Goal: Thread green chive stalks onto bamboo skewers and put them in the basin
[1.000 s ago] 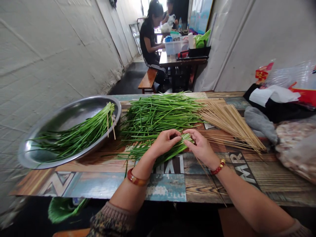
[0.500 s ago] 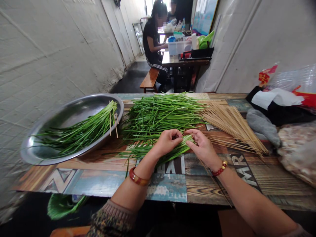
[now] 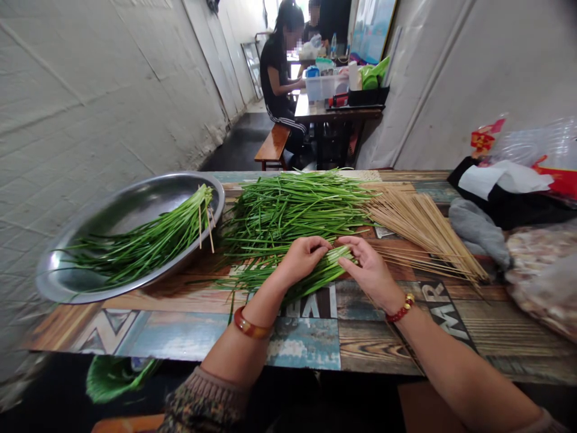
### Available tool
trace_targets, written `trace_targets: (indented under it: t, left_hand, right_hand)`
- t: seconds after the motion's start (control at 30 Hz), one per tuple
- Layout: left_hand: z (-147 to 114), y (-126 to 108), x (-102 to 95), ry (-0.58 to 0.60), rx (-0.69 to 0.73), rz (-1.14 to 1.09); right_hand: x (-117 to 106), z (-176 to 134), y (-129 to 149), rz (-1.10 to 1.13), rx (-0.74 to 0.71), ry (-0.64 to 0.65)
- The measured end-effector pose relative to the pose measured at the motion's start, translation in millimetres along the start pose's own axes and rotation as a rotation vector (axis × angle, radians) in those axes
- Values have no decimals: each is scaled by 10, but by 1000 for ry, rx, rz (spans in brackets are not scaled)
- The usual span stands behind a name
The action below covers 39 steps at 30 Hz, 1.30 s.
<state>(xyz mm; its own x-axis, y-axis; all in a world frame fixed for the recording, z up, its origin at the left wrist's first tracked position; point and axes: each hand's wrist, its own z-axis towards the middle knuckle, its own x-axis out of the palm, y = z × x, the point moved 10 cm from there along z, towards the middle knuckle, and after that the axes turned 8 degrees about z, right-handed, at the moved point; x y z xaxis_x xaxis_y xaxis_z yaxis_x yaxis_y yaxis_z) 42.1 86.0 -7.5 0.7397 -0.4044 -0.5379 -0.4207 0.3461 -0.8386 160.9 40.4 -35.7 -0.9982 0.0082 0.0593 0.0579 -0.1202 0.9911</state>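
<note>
Over the table's middle, my left hand (image 3: 306, 257) is pinched closed above a small bunch of garlic chives (image 3: 331, 268); what its fingertips hold is too small to make out. My right hand (image 3: 370, 268) curls closed around the pale cut ends of that bunch, thumb on top. Thin bamboo skewers (image 3: 408, 347) run from beneath the right hand toward the table's front edge. Just behind both hands lies a big loose pile of chives (image 3: 297, 201). To its right, many bare skewers (image 3: 424, 225) are fanned out.
At left, a metal basin (image 3: 135, 191) holds chives (image 3: 157, 234) threaded on skewers. A grey cloth (image 3: 475, 228) and a filled clear bag (image 3: 543, 270) sit at right. Beyond the table (image 3: 293, 343), a person (image 3: 282, 78) sits on a bench near a plastic bin (image 3: 327, 87).
My left hand has shifted slightly left, and its thumb and finger have closed together from a looser curl. My right hand stays nearly in place at the bunch's ends.
</note>
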Motion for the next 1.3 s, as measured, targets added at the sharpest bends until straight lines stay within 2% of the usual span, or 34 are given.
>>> trace_targets:
  t: [0.13, 0.37, 0.57, 0.8, 1.0, 1.3]
  left_hand:
    - [3, 10, -10, -24, -18, -26]
    - [-5, 14, -16, -9, -54, -92]
    - [-5, 21, -7, 10, -56, -56]
    - [-6, 35, 30, 53, -35, 17]
    - [-3, 59, 2, 22, -67, -68]
    - [-1, 46, -31, -7, -75, -53]
  right_hand:
    - [-7, 6, -45, 17, 16, 3]
    - [19, -19, 54, -12, 5, 9]
    - [-3, -29, 75, -138, -6, 18]
    - [12, -38, 86, -105, -6, 29]
    - [11, -41, 82, -125, -12, 43]
    - [18, -46, 88, -155, -8, 49]
